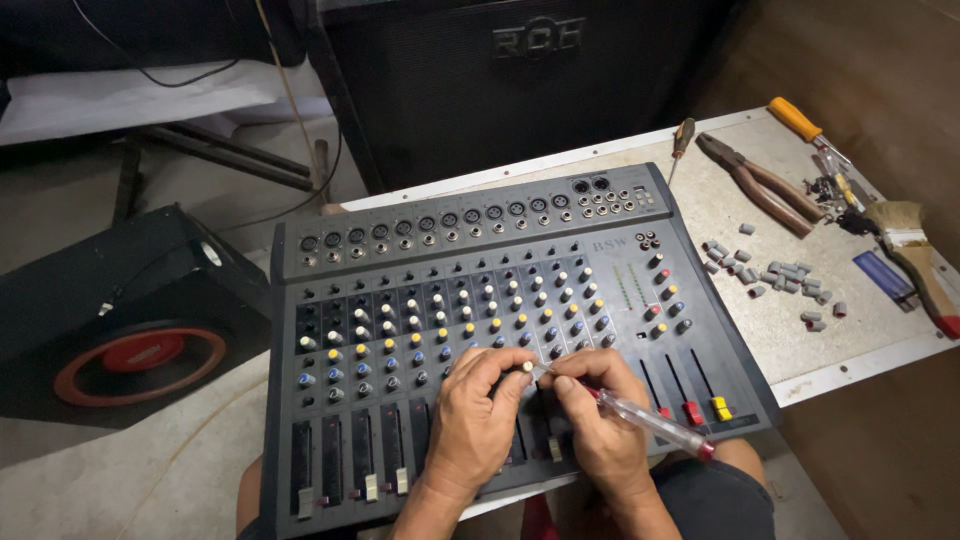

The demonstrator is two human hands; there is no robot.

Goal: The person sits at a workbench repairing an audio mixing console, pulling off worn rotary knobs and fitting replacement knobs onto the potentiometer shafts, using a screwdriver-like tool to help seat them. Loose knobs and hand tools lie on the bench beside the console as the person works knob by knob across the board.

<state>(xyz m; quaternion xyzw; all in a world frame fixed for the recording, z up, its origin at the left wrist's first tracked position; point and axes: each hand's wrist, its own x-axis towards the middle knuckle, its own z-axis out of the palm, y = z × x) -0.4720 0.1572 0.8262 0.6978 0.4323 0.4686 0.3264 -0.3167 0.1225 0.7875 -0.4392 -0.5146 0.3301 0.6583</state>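
The left hand (470,415) is pinching a small pale fader cap (527,368); the right hand (600,420) is gripping a clear-handled screwdriver (650,420) over the grey audio mixer (330,300). Grey plastic caps (780,275) are lying scattered near the desk's right edge.

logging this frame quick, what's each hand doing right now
Left hand: closed, pinching a small white knob cap over the mixer.
Right hand: closed, holding a clear-handled screwdriver, tip at the cap.

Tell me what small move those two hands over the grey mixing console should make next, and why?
Probably lever gently: the right hand aims a clear-handled red-capped screwdriver at a small white knob cap pinched by the left hand above the grey mixing console. Loose grey caps already lie on the table.
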